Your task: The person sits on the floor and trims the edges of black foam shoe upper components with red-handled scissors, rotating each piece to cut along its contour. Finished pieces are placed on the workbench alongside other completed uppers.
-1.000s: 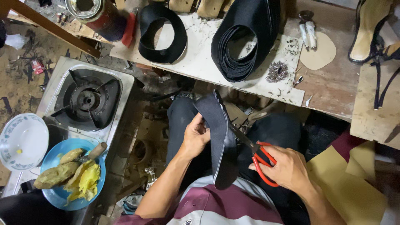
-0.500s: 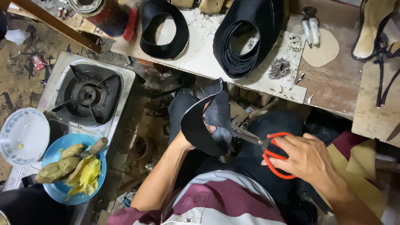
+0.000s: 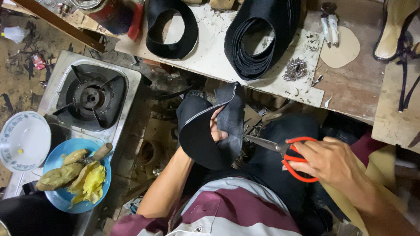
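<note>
Black rubber, a flat sole-shaped sheet point(image 3: 205, 140), is bent into a fold over the person's lap, its pale cut edge showing as a thin line along the curve. The left hand point(image 3: 217, 126) is closed around the fold, fingers tucked inside it. The right hand point(image 3: 334, 164) is closed through the handles of red-handled scissors point(image 3: 284, 150), whose metal blades point left and meet the sheet's right edge. A maroon and grey striped shirt point(image 3: 227, 214) fills the bottom of the view.

To the left, a blue plate point(image 3: 54, 199) holds yellow food beside a white bowl point(image 3: 24, 140) and a single-burner gas stove point(image 3: 89, 98). Further off, the table point(image 3: 350, 91) carries two coiled black rubber strips point(image 3: 258, 37), a pile of small nails point(image 3: 295, 69) and a tan sole cut-out point(image 3: 343, 48).
</note>
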The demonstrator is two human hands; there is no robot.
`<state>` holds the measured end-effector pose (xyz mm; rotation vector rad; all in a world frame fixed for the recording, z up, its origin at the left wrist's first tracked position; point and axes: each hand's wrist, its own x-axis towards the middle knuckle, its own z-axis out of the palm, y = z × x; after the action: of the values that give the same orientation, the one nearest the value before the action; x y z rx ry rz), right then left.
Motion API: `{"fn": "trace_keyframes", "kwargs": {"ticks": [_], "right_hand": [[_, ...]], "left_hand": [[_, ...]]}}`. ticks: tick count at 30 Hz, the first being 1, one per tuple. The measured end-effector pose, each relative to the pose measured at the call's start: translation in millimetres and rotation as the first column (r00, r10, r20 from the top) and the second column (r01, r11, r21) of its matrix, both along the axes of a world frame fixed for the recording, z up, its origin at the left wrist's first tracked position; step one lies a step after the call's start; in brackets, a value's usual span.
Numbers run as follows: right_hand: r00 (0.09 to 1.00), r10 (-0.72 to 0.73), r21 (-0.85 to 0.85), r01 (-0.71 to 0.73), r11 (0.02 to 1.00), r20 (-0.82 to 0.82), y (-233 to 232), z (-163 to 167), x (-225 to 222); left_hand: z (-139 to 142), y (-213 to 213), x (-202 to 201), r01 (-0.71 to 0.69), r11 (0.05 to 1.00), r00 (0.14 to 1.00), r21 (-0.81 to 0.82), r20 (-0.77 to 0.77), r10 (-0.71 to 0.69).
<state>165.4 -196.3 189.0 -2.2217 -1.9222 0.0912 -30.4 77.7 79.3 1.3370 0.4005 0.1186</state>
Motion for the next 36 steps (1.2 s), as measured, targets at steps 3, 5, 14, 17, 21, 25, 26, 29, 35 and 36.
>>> {"fn": "trace_keyframes", "kwargs": {"ticks": [3,5,14,17,21,25,26,29,35,36], "right_hand": [[1.000,0.023,0.052,-0.022,0.998,-0.020,6,-3,-11],[0.994,-0.056,0.060,0.062,0.996,-0.091,9,-8,-22],[0.864,-0.411,0.027,0.437,0.899,-0.289,19,-44,-68],[0.846,-0.430,0.072,0.473,0.878,-0.316,22,-50,-77],[0.829,-0.450,0.081,0.500,0.862,-0.332,25,-53,-84],[0.824,-0.469,0.051,0.509,0.859,-0.320,28,-53,-87],[0.822,-0.472,0.047,0.511,0.858,-0.318,28,-53,-87],[0.817,-0.484,0.029,0.518,0.855,-0.315,28,-55,-89],[0.775,-0.511,0.018,0.556,0.831,-0.372,24,-67,-94],[0.762,-0.524,0.001,0.567,0.824,-0.380,23,-69,-95]], "left_hand": [[3,-12,-1,-0.154,0.907,0.957,-0.391,0.171,0.236],[-3,-20,6,-0.225,0.920,0.924,-0.321,0.230,0.306],[-36,-49,16,-0.329,0.796,0.820,-0.509,0.263,0.508],[-32,-56,15,-0.294,0.807,0.843,-0.513,0.258,0.471],[-28,-57,14,-0.299,0.853,0.883,-0.427,0.214,0.417],[-22,-57,12,-0.309,0.863,0.893,-0.400,0.190,0.408],[-20,-58,12,-0.309,0.857,0.893,-0.411,0.184,0.411],[-14,-58,12,-0.295,0.851,0.896,-0.436,0.185,0.405],[-6,-58,11,-0.288,0.832,0.896,-0.474,0.172,0.409],[-7,-59,10,-0.291,0.838,0.897,-0.462,0.174,0.407]]}}
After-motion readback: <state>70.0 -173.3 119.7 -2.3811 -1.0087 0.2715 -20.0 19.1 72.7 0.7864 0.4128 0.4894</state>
